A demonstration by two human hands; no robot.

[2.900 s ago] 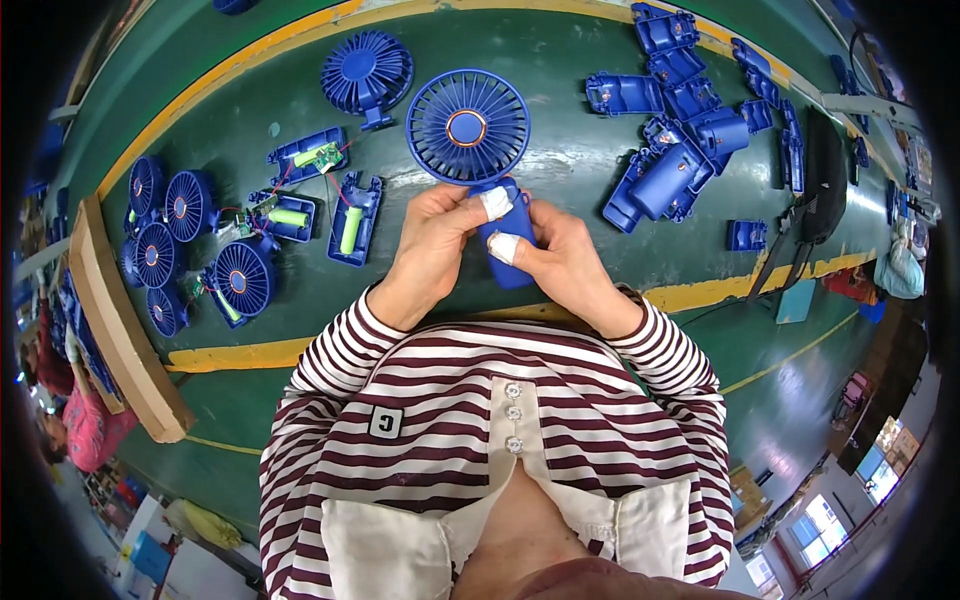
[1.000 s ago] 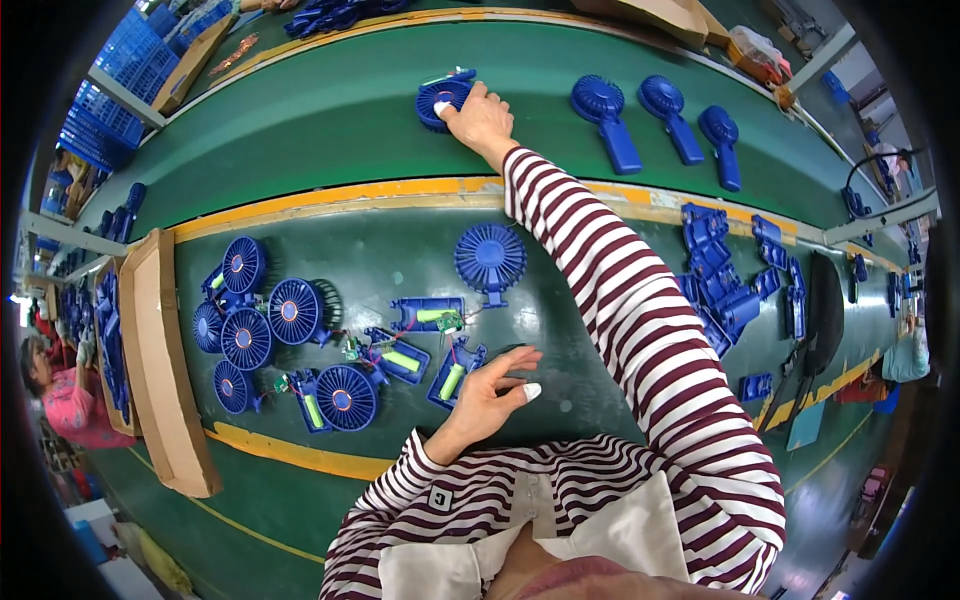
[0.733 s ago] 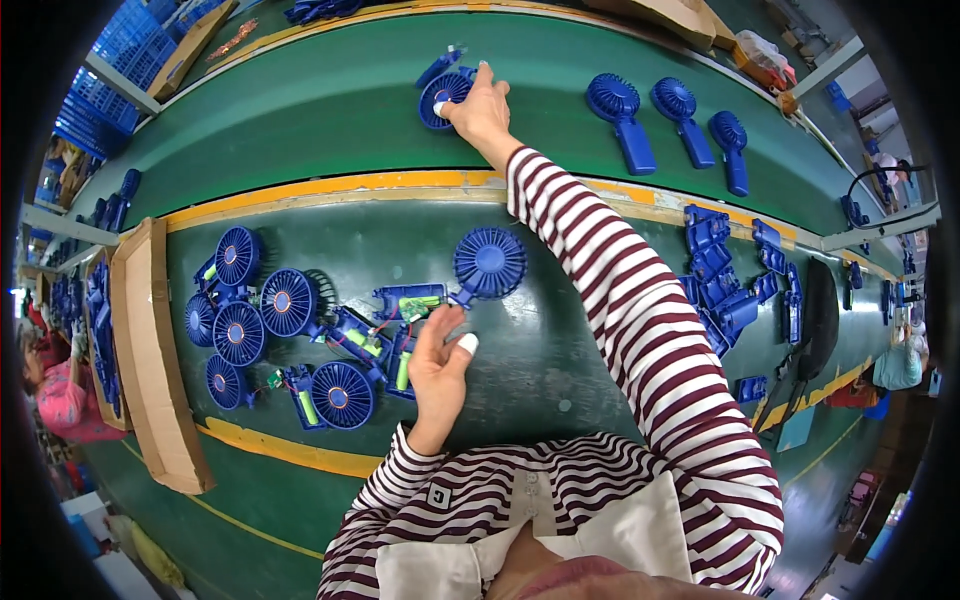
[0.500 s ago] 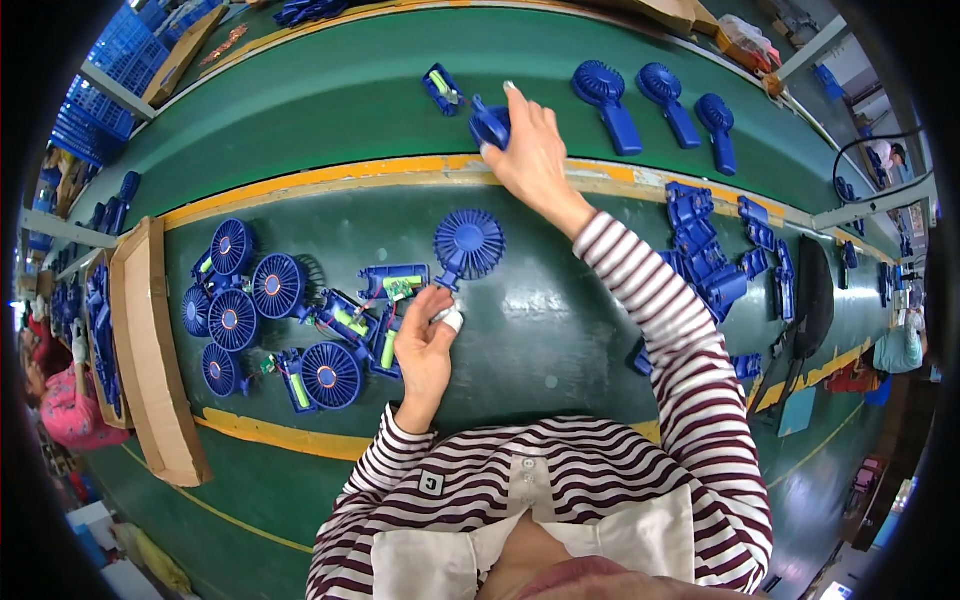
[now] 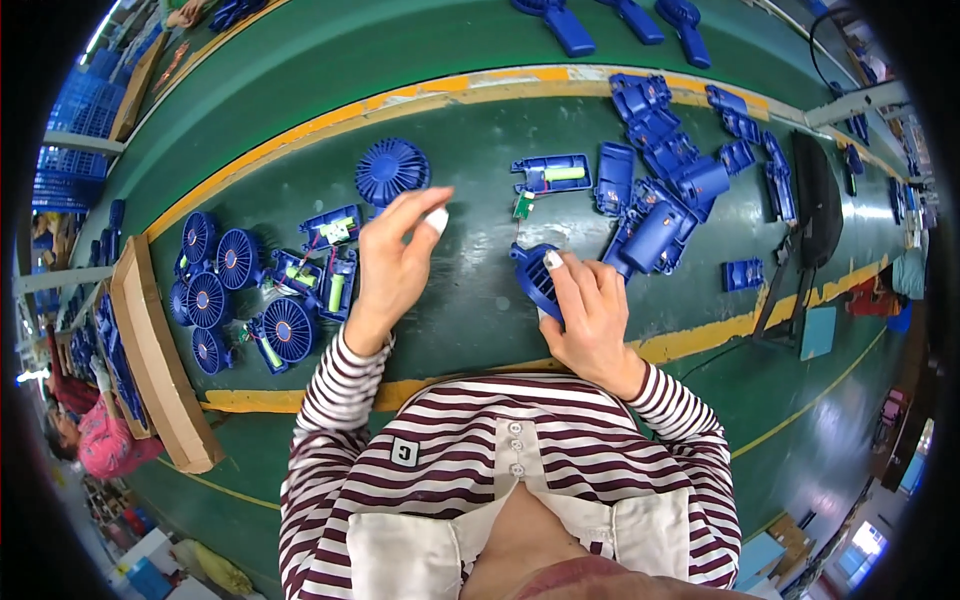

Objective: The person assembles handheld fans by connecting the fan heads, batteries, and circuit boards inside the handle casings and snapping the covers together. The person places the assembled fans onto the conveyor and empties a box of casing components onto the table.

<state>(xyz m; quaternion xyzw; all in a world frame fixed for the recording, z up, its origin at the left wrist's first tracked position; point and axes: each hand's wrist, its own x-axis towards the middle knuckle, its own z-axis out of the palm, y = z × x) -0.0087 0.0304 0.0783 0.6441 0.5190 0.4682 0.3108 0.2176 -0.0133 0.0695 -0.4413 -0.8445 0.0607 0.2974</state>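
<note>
Fan head [image 5: 533, 278], 1 pc, well R of the cardboard tray [image 5: 150, 345]; 6 caged fans [image 5: 237, 259] just R of tray, 3 handled fans [image 5: 568, 32] far R & beyond. Our R hand [image 5: 595, 315] grips the fan head, fingers bent over; L hand [image 5: 395, 265], nearer tray, loose, fingers apart, nothing held. Fan head's part-hidden; handled fans cut off up top.

Held fan head [image 5: 538, 277] deep blue; cell [image 5: 563, 173] lime green; circuit board [image 5: 524, 206] green; domed fan [image 5: 390, 168] blue; flat-faced fan [image 5: 290, 345] blue, centre ring [image 5: 283, 329] copper-orange; table [image 5: 480, 315] dark green, edge strip [image 5: 255, 401] yellow; shirt [image 5: 450, 415] striped maroon and white, collar [image 5: 400, 550] cream; left thumb wrap [image 5: 437, 218] white; carton tray [image 5: 155, 355] brown
</note>
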